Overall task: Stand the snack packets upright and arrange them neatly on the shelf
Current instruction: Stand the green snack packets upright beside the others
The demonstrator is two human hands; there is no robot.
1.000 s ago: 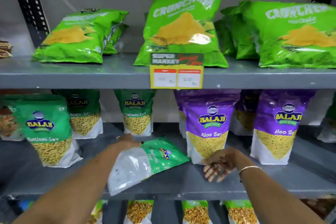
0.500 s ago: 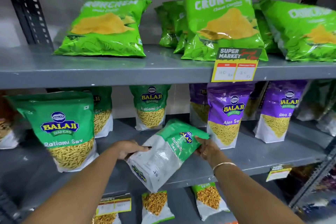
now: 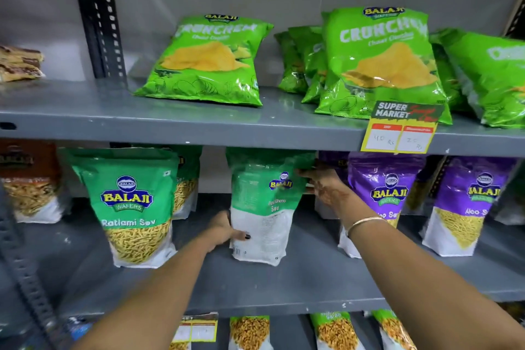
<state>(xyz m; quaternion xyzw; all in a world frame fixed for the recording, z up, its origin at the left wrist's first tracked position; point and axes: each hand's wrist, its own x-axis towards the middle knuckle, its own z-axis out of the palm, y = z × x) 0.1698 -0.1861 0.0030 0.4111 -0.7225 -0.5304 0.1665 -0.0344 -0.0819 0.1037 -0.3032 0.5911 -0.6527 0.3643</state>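
A green and white Ratlami Sev packet (image 3: 264, 207) stands upright on the middle shelf (image 3: 284, 287), its back side facing me. My left hand (image 3: 224, 231) grips its lower left edge. My right hand (image 3: 321, 183) holds its upper right edge. Another Ratlami Sev packet (image 3: 130, 204) stands upright to the left, with more green packets behind it. Purple Aloo Sev packets (image 3: 383, 196) stand upright to the right.
Green Crunchem chip bags (image 3: 210, 62) lean on the upper shelf, behind a yellow price tag (image 3: 400, 133). A perforated upright post (image 3: 96, 17) rises at the left. An orange packet (image 3: 28, 182) stands at far left. More packets (image 3: 250, 332) show on the shelf below.
The green packet lay flat on the shelf a second ago. Both hands lifted it, turned it upright and set it standing on its base; the view shifted left and closer.
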